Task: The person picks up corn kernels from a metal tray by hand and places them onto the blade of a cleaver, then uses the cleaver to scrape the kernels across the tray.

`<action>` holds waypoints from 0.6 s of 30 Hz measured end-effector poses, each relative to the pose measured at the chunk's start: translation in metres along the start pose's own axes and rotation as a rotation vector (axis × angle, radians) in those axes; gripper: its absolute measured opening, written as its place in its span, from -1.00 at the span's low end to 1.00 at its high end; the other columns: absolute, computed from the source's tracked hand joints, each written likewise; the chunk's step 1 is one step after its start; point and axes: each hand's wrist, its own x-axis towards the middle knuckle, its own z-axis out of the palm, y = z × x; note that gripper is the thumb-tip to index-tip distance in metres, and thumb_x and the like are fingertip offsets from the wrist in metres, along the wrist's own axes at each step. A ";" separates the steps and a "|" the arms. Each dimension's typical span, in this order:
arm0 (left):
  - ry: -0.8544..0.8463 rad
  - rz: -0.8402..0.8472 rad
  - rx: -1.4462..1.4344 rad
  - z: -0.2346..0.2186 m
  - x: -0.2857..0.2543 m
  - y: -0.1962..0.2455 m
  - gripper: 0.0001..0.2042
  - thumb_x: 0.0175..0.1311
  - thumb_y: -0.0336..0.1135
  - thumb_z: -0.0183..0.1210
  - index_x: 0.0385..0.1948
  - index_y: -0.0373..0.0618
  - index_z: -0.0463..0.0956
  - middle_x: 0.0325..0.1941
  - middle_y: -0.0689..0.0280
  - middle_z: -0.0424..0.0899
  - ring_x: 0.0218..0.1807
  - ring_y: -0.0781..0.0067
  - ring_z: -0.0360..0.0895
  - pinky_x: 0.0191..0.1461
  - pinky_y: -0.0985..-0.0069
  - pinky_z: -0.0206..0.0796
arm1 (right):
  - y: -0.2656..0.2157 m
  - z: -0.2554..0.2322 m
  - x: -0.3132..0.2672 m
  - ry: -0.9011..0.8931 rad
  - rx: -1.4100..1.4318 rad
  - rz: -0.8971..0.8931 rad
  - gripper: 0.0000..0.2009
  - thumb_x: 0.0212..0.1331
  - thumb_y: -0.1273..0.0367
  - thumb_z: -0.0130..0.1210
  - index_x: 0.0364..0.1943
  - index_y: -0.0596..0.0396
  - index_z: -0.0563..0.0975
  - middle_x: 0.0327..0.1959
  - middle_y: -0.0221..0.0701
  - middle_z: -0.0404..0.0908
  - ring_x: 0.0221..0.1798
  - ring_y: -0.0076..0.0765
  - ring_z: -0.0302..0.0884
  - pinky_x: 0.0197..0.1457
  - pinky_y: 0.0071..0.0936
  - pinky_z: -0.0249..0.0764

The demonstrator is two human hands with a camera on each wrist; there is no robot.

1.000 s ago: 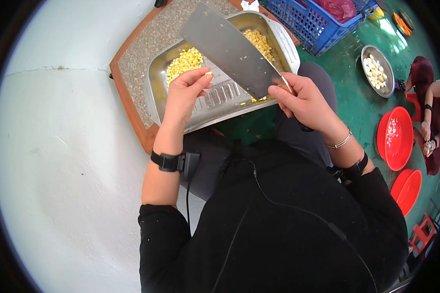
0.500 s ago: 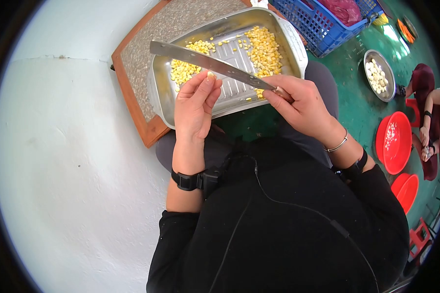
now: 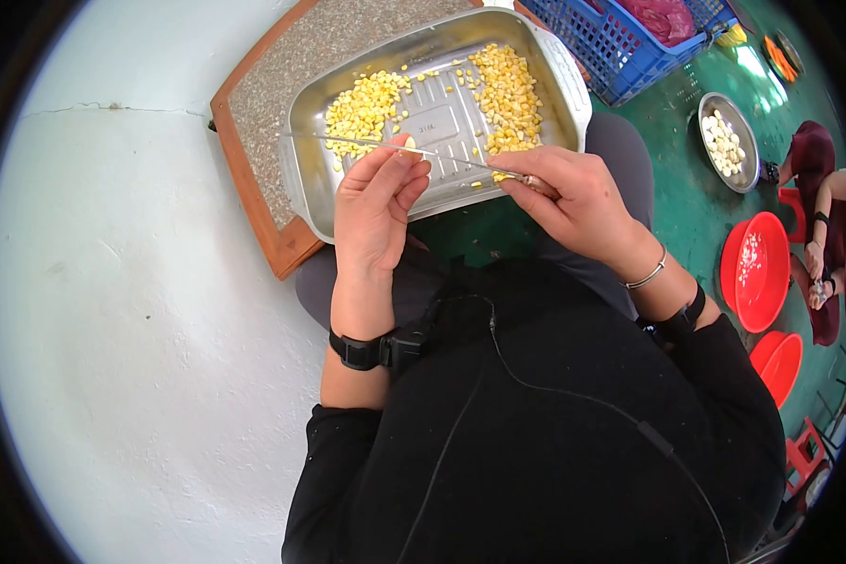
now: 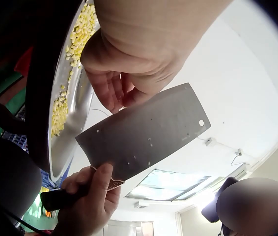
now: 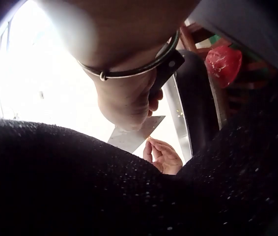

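Observation:
My left hand [image 3: 378, 202] pinches a small pale-yellow piece [image 3: 410, 143] between thumb and fingertips, over the near side of a steel tray [image 3: 434, 125]. My right hand [image 3: 581, 195] grips a cleaver by its dark handle [image 4: 60, 198]. The broad blade [image 4: 146, 135] appears nearly edge-on in the head view and runs across to the left fingertips, right at the piece. Two heaps of chopped yellow bits lie in the tray, one to the left [image 3: 362, 103] and one to the right [image 3: 508, 89]. In the left wrist view the fingers hide the piece.
The tray rests partly on a wood-edged stone-top table [image 3: 254, 108] beside a white wall [image 3: 132, 282]. A blue crate [image 3: 620, 75] stands at the back right. On the green floor are a steel bowl of pale pieces [image 3: 724, 146], red basins [image 3: 757, 273] and another person's hands [image 3: 818, 273].
The cleaver has turned from showing its flat side to nearly edge-on and come down to the left fingertips. My left hand has shifted slightly right, still pinching the piece.

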 end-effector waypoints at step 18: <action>-0.145 -0.045 0.018 -0.006 -0.001 -0.011 -0.75 0.31 -0.52 0.07 0.00 -0.28 0.52 -0.24 0.18 0.67 -0.23 0.42 0.65 -0.13 0.54 0.55 | 0.002 0.007 -0.001 0.009 -0.039 -0.079 -0.75 0.04 0.44 0.22 -0.14 0.01 0.58 -0.39 -0.31 0.63 -0.37 -0.16 0.62 -0.34 -0.34 0.53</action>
